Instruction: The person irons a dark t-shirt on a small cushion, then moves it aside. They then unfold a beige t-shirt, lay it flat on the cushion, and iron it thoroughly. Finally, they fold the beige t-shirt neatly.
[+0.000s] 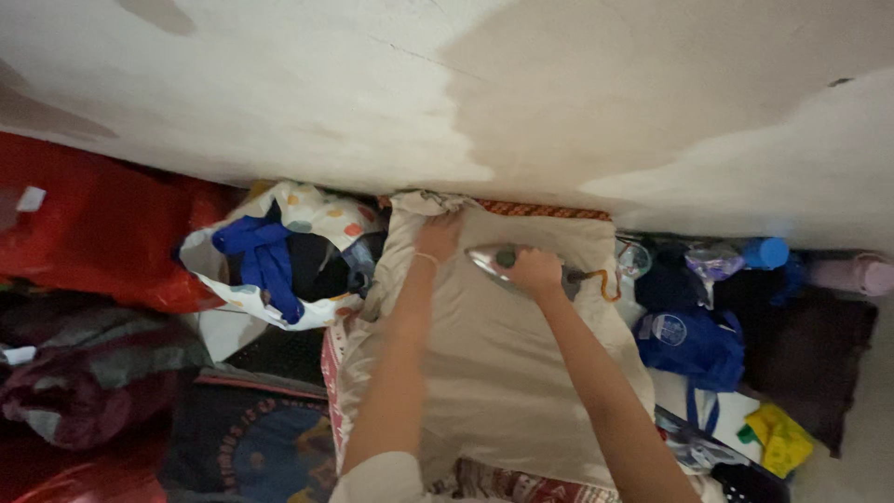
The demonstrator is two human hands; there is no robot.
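**Two hands on a beige cloth, iron at its far end**

Two bare hands work a beige cloth (503, 373) spread flat, its long axis running away from the person toward the wall (447, 84). The right hand (535, 272) has its fingers wrapped round the handle of an iron (492, 259), which sits on the cloth's far end, its length lying crosswise. The left hand (438, 235) rests just beside the iron's tip, fingers pressed flat on the fabric near its top edge. A spotted bag (298, 210) with blue clothing (265, 256) lies to the left; a blue pouch (694, 345) lies to the right.
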